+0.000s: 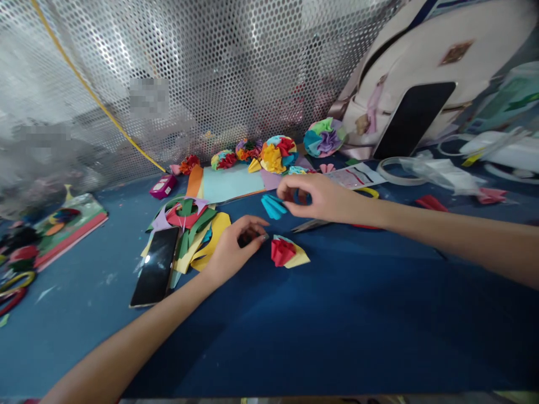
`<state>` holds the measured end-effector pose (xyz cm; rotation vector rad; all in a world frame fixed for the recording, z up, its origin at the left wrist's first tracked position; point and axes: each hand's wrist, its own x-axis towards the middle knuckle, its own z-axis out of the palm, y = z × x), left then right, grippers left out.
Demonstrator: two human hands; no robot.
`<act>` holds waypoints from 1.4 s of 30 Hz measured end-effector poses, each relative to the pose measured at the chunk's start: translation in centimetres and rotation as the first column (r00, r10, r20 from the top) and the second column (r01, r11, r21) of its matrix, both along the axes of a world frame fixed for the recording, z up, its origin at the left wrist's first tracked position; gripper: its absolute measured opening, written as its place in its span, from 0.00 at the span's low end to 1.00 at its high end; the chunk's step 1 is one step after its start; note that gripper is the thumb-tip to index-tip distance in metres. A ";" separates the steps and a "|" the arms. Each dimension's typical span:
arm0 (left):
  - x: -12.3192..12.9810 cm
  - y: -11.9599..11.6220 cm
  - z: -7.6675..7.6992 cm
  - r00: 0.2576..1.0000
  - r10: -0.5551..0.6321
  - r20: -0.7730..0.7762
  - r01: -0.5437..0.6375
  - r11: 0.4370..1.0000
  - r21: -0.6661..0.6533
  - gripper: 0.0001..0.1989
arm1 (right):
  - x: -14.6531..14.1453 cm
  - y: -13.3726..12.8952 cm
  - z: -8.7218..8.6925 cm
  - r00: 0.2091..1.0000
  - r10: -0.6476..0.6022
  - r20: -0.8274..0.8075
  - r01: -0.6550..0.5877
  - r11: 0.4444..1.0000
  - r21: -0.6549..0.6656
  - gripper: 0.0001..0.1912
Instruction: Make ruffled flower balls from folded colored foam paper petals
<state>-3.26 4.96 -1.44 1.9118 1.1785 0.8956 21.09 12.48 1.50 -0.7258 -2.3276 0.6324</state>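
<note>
My right hand (pixel 304 195) pinches a small blue pleated piece of paper (pixel 273 207) at its right end, a little above the table. My left hand (pixel 240 241) hovers to the left with fingers bent and a gap between thumb and fingertips; nothing shows in it. Just right of the left fingertips, a red pleated paper piece (pixel 282 252) lies joined or laid against a pale yellow paper piece (pixel 300 258). Under my right wrist lies a pair of scissors (pixel 309 225), its handles partly hidden by the forearm.
A phone (pixel 155 268) lies on paper scraps (pixel 185 221) at left. Pleated paper flowers (pixel 278 154) line the back by a perforated metal panel (pixel 236 67). Another phone (pixel 415 120) leans on a backpack (pixel 421 62). A tape roll (pixel 402 171) lies at right on the blue table (pixel 295 331).
</note>
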 end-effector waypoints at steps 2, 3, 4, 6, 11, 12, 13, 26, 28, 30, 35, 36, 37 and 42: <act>0.2 -0.5 0.4 0.996 0.090 0.023 -0.092 0.988 0.124 0.09 | 1.9 -1.7 0.0 1.000 -0.005 0.014 0.006 0.997 -0.076 0.02; 0.4 -1.0 0.8 0.991 0.133 0.031 -0.136 0.968 0.211 0.08 | 2.7 -2.4 -0.1 1.000 -0.018 0.016 0.020 0.992 -0.124 0.02; 0.7 -1.5 1.1 0.988 0.154 0.028 -0.155 0.937 0.312 0.07 | 3.5 -3.1 -0.2 1.000 -0.016 0.017 0.019 0.984 -0.178 0.03; 1.4 -2.7 1.6 0.997 0.070 -0.036 -0.044 0.873 0.486 0.08 | 4.6 -4.0 -0.4 1.000 -0.010 0.002 0.011 0.966 -0.259 0.03; 3.1 -4.4 1.2 0.961 -0.030 -0.275 0.171 0.843 0.509 0.17 | 6.1 -4.9 -1.4 0.997 -0.025 -0.071 0.002 0.951 -0.309 0.05; 3.3 -4.3 0.9 0.964 -0.039 -0.265 0.168 0.857 0.487 0.18 | 6.2 -5.0 -1.7 0.997 -0.028 -0.075 0.004 0.953 -0.303 0.04; 3.4 -4.1 0.7 0.970 -0.046 -0.240 0.156 0.871 0.467 0.18 | 6.3 -5.0 -1.9 0.997 -0.028 -0.071 0.006 0.956 -0.293 0.04; 3.1 -2.7 0.0 0.990 0.067 -0.126 0.026 0.781 0.625 0.09 | 6.0 -5.3 -4.4 0.984 0.029 -0.175 -0.079 0.955 -0.287 0.04; 2.7 -2.7 0.0 0.979 0.039 -0.202 0.114 0.717 0.688 0.10 | 6.0 -5.3 -4.9 0.983 0.025 -0.180 -0.086 0.936 -0.341 0.06; 2.2 -2.7 -0.1 0.954 0.014 -0.299 0.224 0.633 0.741 0.13 | 6.1 -5.3 -5.3 0.984 0.019 -0.178 -0.088 0.919 -0.384 0.08; 1.6 -2.8 0.0 0.896 0.040 -0.442 0.335 0.594 0.731 0.15 | 6.2 -5.4 -5.7 0.969 -0.013 -0.248 -0.089 0.913 -0.397 0.09; 1.5 -2.8 0.0 0.897 0.054 -0.439 0.317 0.614 0.723 0.14 | 6.2 -5.3 -5.7 0.964 -0.022 -0.264 -0.088 0.913 -0.397 0.10; 1.5 -2.8 0.0 0.901 0.072 -0.428 0.290 0.633 0.718 0.13 | 6.2 -5.3 -5.6 0.962 -0.030 -0.273 -0.086 0.911 -0.404 0.10; 1.6 -2.4 -0.3 0.909 0.146 -0.391 0.198 0.675 0.710 0.08 | 6.2 -5.4 -5.2 0.957 -0.048 -0.286 -0.089 0.890 -0.447 0.10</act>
